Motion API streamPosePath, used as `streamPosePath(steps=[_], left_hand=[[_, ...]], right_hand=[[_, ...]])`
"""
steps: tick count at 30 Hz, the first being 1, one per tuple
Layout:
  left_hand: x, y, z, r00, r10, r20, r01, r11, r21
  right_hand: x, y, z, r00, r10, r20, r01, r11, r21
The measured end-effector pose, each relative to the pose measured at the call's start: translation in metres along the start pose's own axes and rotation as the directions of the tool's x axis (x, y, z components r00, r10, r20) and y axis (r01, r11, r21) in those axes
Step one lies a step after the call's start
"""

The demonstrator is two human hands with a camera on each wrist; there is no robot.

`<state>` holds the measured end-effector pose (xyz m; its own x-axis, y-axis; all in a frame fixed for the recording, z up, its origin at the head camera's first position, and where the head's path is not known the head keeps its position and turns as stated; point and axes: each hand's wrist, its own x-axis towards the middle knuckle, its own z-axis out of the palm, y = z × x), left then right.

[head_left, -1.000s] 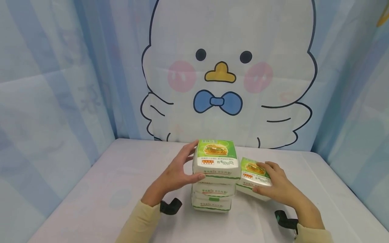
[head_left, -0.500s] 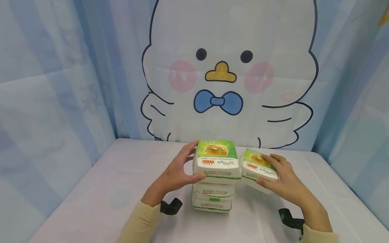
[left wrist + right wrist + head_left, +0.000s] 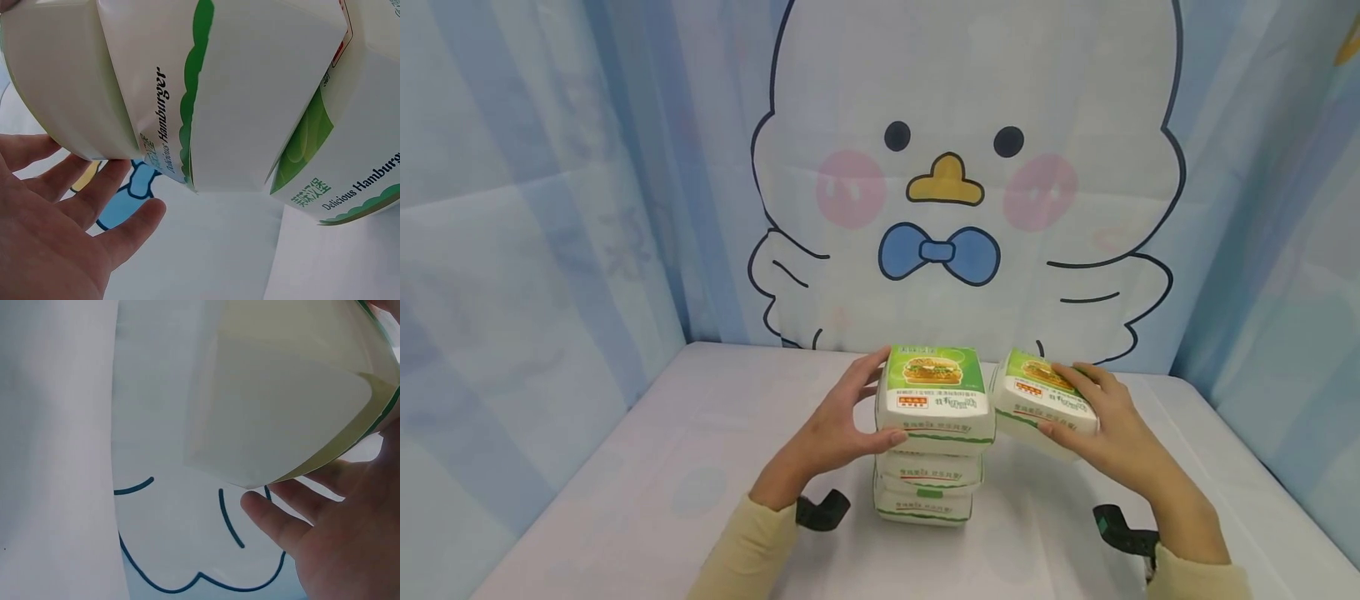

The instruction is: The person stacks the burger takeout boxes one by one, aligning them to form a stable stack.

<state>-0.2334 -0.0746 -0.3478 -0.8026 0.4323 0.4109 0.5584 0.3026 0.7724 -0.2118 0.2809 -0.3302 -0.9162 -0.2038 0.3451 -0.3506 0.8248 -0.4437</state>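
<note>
A stack of three green-and-white cardboard hamburger boxes stands at the middle of the table in the head view. My left hand [image 3: 827, 425] holds the top box [image 3: 934, 404] from its left side, thumb at the front corner and fingers toward the back. Below it are the middle box [image 3: 928, 471] and the bottom box [image 3: 921, 506], slightly out of line. To the right, my right hand [image 3: 1123, 433] grips another hamburger box [image 3: 1037, 408], raised off the table and tilted, its left side against the top box. Its pale underside [image 3: 281, 412] fills much of the right wrist view.
The boxes stand on a white cloth-covered table [image 3: 700, 508]. Behind it hangs a curtain [image 3: 940, 100] with a cartoon chick wearing a blue bow tie. Blue-striped curtains [image 3: 520, 250] close off the left and right sides.
My right hand has lifted its hamburger box from the table, up and slightly to the right, and the box has tilted. The left hand and the stack have stayed in place.
</note>
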Motion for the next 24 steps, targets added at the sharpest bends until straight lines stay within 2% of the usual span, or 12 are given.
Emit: streamPosePath(steps=[12,24], left_hand=[[0.0,-0.003,0.001,1.0,-0.01,0.001,0.01,1.0,0.01],[0.0,-0.001,0.001,1.0,-0.018,-0.004,0.018,1.0,0.016]], right_hand=[[0.006,-0.005,-0.015,0.999,-0.037,-0.038,0.037,0.999,-0.018],[0.017,-0.017,-0.033,0.989,-0.108,-0.097,0.106,0.994,-0.022]])
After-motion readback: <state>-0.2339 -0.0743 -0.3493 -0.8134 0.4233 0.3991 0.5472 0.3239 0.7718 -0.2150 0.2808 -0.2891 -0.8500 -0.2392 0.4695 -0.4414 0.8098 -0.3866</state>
